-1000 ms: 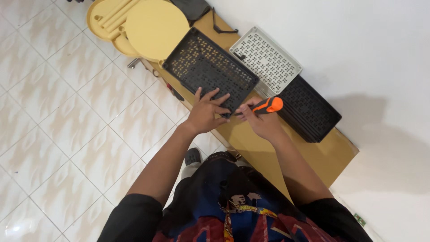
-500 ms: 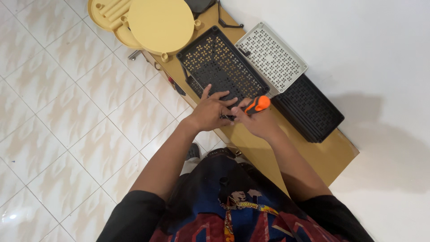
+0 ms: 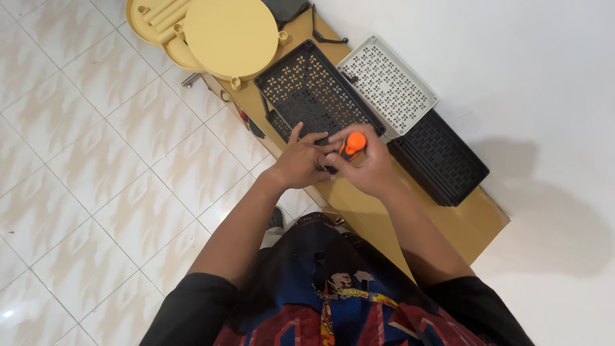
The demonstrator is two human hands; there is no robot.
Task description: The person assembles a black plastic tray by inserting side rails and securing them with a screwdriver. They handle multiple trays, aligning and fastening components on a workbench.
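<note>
White wall to one side, pale patterned floor tiles below; a narrow wooden surface (image 3: 474, 224) runs along the wall. On it: a round yellow plastic piece (image 3: 227, 35), a black perforated panel (image 3: 314, 93), a light grey perforated panel (image 3: 387, 83) and a second black panel (image 3: 439, 157) against the wall.

Step in hand, as judged: working a fastener at the near edge of the black perforated panel with an orange-handled screwdriver (image 3: 352, 145). The tip is hidden behind the hands, so contact with a screw cannot be confirmed.

Right hand (image 3: 368, 168): fingers curled closed around the screwdriver handle; the orange end shows above the knuckles. Left hand (image 3: 301, 161): fingers spread, tips resting on the panel's near edge, thumb side meeting the right hand just beside the shaft; it grips nothing that can be seen.

Next move likely calls for keeping the shaft square to the panel while the left hand pins it flat.
</note>
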